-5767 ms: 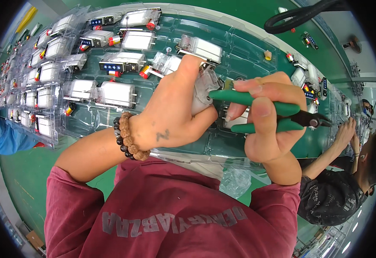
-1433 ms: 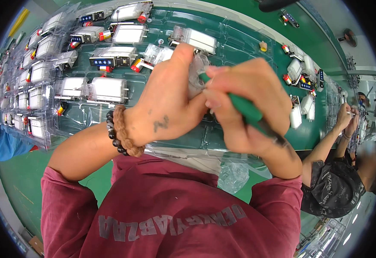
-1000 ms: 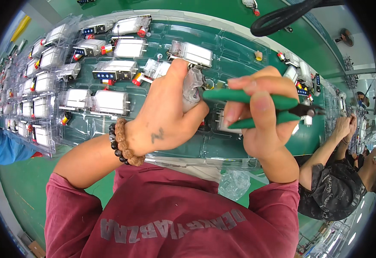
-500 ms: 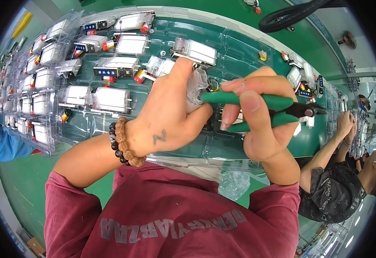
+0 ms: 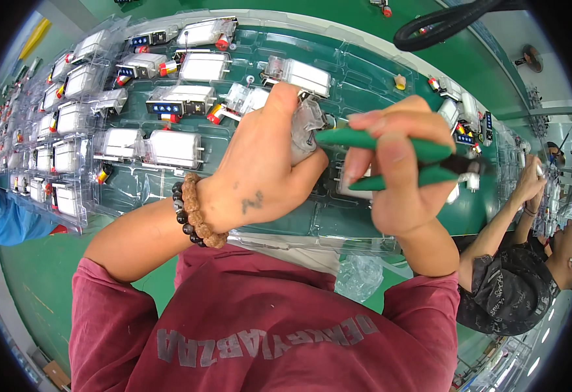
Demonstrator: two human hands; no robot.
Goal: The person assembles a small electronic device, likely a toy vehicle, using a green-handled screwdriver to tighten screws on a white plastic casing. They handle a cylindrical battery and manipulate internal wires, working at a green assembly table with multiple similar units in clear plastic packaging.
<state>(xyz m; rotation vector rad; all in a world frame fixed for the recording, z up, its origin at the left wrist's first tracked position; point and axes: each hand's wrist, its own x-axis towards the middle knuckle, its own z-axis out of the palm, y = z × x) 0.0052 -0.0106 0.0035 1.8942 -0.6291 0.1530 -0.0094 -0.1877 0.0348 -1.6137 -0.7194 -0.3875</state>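
Note:
My left hand (image 5: pixel 253 170) is closed around a small clear plastic housing (image 5: pixel 307 124), its fingers mostly hidden underneath. In my right hand (image 5: pixel 400 189) is a pair of green-handled pliers (image 5: pixel 423 149), held reversed so the dark jaws, blurred, point away to the right. The tip of the upper handle is at the housing's right side; whether it touches cannot be made out. A thin wire end shows by the housing. Just beyond my left hand lies a white block with a clear plastic end (image 5: pixel 305 77) in a tray.
Clear moulded trays (image 5: pixel 358 62) cover the green table, holding several white blocks (image 5: pixel 175 149) with red-and-yellow cylinders. Stacked trays (image 5: pixel 70 157) rise at left. A black cable loop (image 5: pixel 429 32) hangs at upper right. A co-worker (image 5: pixel 511 287) sits at right; a blue sleeve (image 5: pixel 8 206) shows at left.
Both hands have shifted slightly right in the view. The pliers' upper handle tip has moved a little up along the housing's side, and the jaws are now blurred.

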